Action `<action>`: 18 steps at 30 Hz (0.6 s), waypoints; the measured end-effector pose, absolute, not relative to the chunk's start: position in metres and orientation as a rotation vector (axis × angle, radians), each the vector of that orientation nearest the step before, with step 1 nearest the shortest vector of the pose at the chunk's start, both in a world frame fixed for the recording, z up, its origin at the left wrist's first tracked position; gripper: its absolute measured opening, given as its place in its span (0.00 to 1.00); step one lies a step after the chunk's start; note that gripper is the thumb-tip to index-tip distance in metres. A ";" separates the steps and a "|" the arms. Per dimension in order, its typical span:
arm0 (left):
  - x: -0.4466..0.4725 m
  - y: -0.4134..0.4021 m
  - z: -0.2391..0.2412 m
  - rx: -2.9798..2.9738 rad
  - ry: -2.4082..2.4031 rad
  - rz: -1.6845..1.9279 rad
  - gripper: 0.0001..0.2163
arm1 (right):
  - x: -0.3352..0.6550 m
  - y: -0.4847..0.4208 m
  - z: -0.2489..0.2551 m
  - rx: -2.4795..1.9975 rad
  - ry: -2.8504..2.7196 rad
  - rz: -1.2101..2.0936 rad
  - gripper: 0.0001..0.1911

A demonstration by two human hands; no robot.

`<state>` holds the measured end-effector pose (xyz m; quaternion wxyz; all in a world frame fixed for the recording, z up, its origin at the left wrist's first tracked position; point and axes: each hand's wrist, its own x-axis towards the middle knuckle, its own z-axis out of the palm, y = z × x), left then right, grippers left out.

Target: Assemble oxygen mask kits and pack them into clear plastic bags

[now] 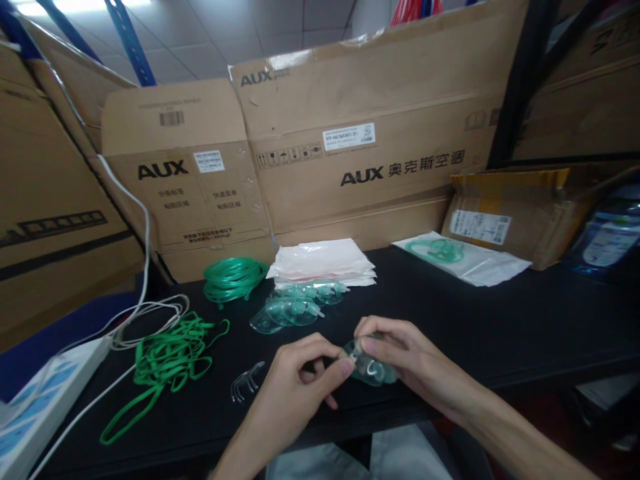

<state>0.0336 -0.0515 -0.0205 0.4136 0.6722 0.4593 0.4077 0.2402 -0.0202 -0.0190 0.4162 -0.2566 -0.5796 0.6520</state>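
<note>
Near the front edge of the black table, both hands meet at a clear green oxygen mask. My left hand has thumb and forefinger pinched at the mask's left end, around a small pale part. From above and the right, my right hand grips the mask body, its fingers covering part of it. More clear green masks lie in overlapping rows behind the hands. Left of my left hand rest several thin bent metal strips. A tangle of green elastic straps lies farther left.
Coiled green tubing and a stack of white bags sit toward the back. A packaged mask set lies right of them, before a small open carton. A white power strip with cables borders the left. Large cardboard boxes wall the rear.
</note>
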 end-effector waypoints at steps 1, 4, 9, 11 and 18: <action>0.033 -0.052 -0.020 1.696 1.174 1.019 0.15 | 0.239 -0.020 -0.020 -0.663 -1.471 1.600 0.15; 0.033 -0.053 -0.018 1.704 1.233 1.045 0.15 | 0.235 -0.019 -0.028 -0.710 -1.521 1.403 0.14; 0.032 -0.051 -0.020 1.626 1.270 1.125 0.17 | 0.228 -0.025 -0.039 -0.719 -1.667 0.931 0.14; 0.031 -0.050 -0.022 1.608 1.252 1.122 0.18 | 0.227 -0.029 -0.041 -0.698 -1.797 0.681 0.19; 0.032 -0.048 -0.029 1.595 1.187 1.131 0.18 | 0.225 -0.033 -0.047 -0.624 -1.885 0.239 0.21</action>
